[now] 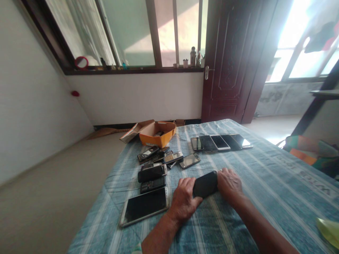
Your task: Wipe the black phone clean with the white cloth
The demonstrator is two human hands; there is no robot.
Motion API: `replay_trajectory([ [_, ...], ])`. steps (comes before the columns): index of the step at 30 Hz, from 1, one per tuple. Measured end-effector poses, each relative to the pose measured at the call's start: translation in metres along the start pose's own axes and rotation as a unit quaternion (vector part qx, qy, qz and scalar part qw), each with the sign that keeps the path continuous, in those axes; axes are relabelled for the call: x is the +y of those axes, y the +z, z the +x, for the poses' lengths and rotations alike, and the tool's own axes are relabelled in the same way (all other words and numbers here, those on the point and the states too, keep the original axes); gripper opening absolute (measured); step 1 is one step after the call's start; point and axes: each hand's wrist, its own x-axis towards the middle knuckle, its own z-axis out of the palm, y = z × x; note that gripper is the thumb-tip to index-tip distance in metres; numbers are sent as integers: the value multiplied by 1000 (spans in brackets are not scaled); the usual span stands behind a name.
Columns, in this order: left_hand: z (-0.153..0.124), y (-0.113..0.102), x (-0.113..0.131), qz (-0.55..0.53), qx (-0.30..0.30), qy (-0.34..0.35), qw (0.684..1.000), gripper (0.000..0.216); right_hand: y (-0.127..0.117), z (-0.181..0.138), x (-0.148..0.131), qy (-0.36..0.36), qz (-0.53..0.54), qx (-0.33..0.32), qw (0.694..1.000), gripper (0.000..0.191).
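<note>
Between my two hands is a black smartphone (pixel 205 184), its dark face turned up, low over the striped cloth or resting on it; I cannot tell which. My left hand (pixel 185 199) grips its left end, thumb along the near edge. The fingers of my right hand (pixel 230 184) close on its right end. A large white-framed tablet (pixel 145 205) lies left of my left hand. Beyond it are a keypad phone (pixel 153 185), a dark phone (pixel 150 173) and a loose pile of old phones (pixel 172 157). A grey phone (pixel 190 161) lies just past my hands.
Several smartphones (pixel 220 143) lie in a row at the far side of the blue striped cloth (pixel 265 183). An orange box (pixel 159 135) with its lid open stands at the far left edge. A yellow-green item (pixel 328 231) is at the near right.
</note>
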Motion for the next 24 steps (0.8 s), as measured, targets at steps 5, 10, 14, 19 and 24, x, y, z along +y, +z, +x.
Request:
replay_trajectory([
  [5, 0, -1, 1, 2, -5, -4, 1000, 39, 2, -14, 5, -11, -15, -6, 1000, 31],
  [10, 0, 0, 0, 2, 1, -2, 1000, 39, 6, -27, 9, -25, -29, -14, 999, 31],
  [14, 0, 0, 2, 3, -3, -5, 1000, 38, 11, -28, 14, -31, -17, -9, 999, 29],
  [19, 0, 0, 3, 4, 2, -10, 1000, 37, 16, -19, 17, -22, 5, 33, 999, 26],
  [24, 0, 0, 3, 7, 0, -8, 1000, 38, 18, -20, 11, -27, -14, 30, 999, 26],
])
